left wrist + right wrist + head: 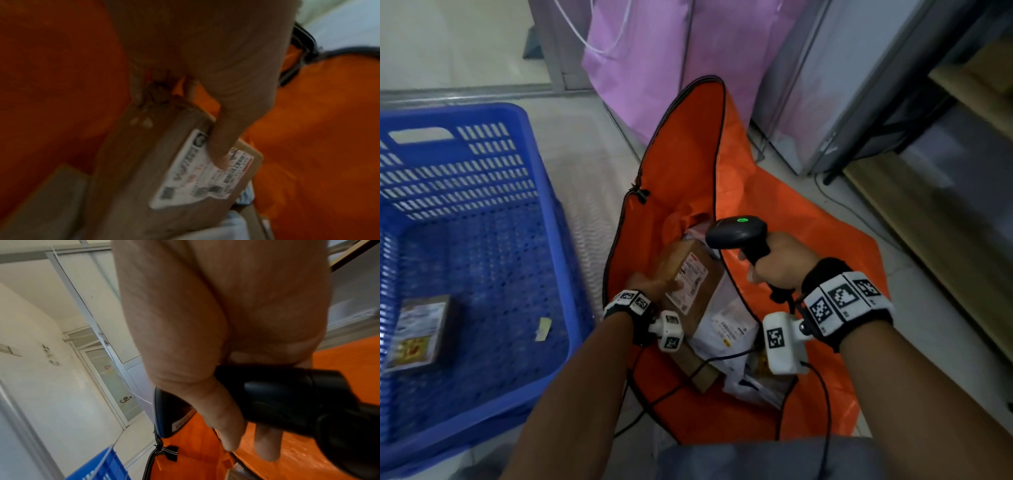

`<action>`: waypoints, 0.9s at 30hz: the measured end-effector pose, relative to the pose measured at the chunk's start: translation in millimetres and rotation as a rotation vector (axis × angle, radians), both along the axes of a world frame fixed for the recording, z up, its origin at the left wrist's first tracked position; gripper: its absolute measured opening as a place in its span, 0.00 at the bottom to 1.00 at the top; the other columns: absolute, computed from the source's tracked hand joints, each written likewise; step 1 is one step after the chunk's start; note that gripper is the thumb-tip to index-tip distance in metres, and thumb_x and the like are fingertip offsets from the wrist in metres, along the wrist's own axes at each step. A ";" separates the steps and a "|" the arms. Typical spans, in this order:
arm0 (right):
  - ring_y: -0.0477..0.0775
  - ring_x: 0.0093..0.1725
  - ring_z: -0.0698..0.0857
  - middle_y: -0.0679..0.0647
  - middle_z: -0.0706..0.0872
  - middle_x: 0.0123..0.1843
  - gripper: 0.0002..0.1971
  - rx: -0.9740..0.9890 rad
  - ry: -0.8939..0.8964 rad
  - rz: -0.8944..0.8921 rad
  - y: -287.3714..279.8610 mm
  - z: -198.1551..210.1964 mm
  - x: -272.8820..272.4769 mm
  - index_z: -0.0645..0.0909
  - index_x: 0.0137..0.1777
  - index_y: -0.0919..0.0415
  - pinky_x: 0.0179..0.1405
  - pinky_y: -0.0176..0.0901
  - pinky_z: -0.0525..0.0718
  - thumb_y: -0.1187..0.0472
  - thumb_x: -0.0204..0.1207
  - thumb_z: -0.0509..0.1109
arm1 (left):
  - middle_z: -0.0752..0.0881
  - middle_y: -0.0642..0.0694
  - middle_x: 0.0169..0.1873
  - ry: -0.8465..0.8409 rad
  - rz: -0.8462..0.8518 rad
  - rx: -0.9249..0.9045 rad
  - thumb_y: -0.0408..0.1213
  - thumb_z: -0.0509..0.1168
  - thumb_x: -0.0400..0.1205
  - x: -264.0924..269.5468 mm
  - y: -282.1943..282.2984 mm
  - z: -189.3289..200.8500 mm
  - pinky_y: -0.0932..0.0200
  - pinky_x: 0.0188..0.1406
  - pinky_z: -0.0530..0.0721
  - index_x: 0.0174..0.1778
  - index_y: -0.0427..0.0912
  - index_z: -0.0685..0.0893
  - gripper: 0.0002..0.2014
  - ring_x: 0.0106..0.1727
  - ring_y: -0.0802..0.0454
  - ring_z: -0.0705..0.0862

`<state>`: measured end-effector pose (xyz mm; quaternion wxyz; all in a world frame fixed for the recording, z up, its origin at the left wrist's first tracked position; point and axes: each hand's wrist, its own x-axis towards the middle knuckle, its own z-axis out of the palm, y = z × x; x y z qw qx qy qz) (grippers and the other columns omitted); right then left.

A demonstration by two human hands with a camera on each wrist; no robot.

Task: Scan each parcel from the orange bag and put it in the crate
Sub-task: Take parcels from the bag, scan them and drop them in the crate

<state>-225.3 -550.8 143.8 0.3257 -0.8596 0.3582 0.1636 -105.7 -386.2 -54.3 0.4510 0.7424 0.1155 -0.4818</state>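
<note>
While over the orange bag [784, 192]: brown parcel [690, 281], scanner [736, 231].
Left hand [654, 282] grips parcel; right hand [779, 262] clasps scanner handle.

Black wristbands [828, 301] with white fiducial-marker blocks; white wrist cameras [782, 342], black cables; bare forearms.

Dim indoor light throughout, with the brightest pale wall beyond the right hand [205, 337]. The view around the left hand [205, 65] is dark, grainy and smeared, its parcel label unreadable. Straight edges bow far from both hands; motion blur softens everything.
</note>
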 end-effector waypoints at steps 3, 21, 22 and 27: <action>0.63 0.52 0.89 0.64 0.91 0.53 0.12 -0.031 -0.002 0.053 4.7 0.8 5.0 0.87 0.55 0.63 0.53 0.56 0.89 0.72 0.72 0.72 | 0.93 0.36 0.41 -0.065 -0.044 0.035 0.47 0.87 0.54 -3.6 4.5 15.9 0.35 0.43 0.92 0.51 0.35 0.87 0.33 0.40 0.35 0.93; 0.49 0.29 0.80 0.51 0.82 0.29 0.14 -0.029 -0.365 0.361 144.8 90.6 40.6 0.79 0.32 0.54 0.25 0.36 0.74 0.76 0.68 0.69 | 0.94 0.38 0.42 -0.493 0.182 0.004 0.53 0.87 0.51 70.0 201.5 247.0 0.41 0.42 0.93 0.58 0.33 0.88 0.42 0.40 0.39 0.94; 0.47 0.29 0.79 0.49 0.80 0.28 0.16 -0.016 -0.362 0.402 158.2 92.9 44.0 0.78 0.31 0.53 0.25 0.36 0.71 0.76 0.69 0.69 | 0.94 0.38 0.41 -0.504 0.188 0.028 0.52 0.87 0.52 71.1 220.5 247.3 0.43 0.41 0.93 0.55 0.34 0.89 0.39 0.40 0.39 0.94; 0.46 0.32 0.76 0.45 0.76 0.29 0.21 0.026 -0.353 0.541 197.6 96.8 61.1 0.74 0.28 0.51 0.27 0.35 0.68 0.78 0.73 0.66 | 0.94 0.39 0.42 -0.517 0.242 0.086 0.47 0.90 0.51 61.8 290.9 250.5 0.46 0.36 0.93 0.56 0.33 0.89 0.38 0.38 0.41 0.94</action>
